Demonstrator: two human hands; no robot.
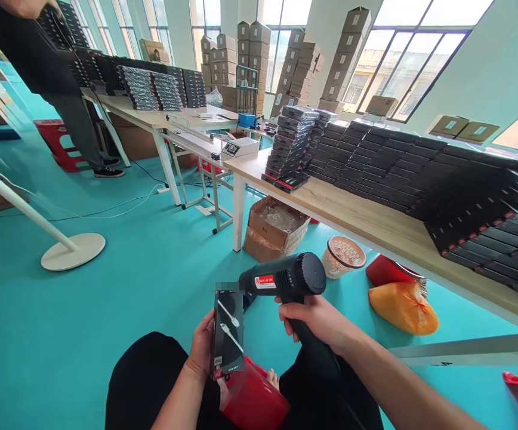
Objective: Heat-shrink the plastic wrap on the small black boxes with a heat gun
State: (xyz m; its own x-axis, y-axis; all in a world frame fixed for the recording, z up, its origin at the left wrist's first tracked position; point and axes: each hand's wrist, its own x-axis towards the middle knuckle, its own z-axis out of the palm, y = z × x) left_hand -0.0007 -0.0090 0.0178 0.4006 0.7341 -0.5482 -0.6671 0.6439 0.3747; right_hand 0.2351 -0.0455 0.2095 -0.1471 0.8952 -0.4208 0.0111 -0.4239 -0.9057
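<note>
- Left hand (202,349) is closed on the lower left side of a black box (228,337), its farther fingers hidden behind
- Right hand (306,313) is wrapped round the handle of a heat gun (301,276)
- The black box is held nearly upright above the lap; its dark front is printed with two white cable ends running diagonally, with a small pale label and a red patch at the lower left corner; its top edge is blurred
- The heat gun sits at 2 o'clock from the box, its nozzle end just beside the box's upper right corner
- A red plastic object (263,397) lies between the knees at 5 o'clock
- At 1 o'clock is an open carton (263,239) of clear film, at 2 o'clock a wastebasket (332,264), at 3 o'clock an orange bag (402,307)
- Beyond the wastebasket, the tabletop (375,213) bears stacked dark boxes (375,160)
- At 10 o'clock stands a white round base (73,252)
</note>
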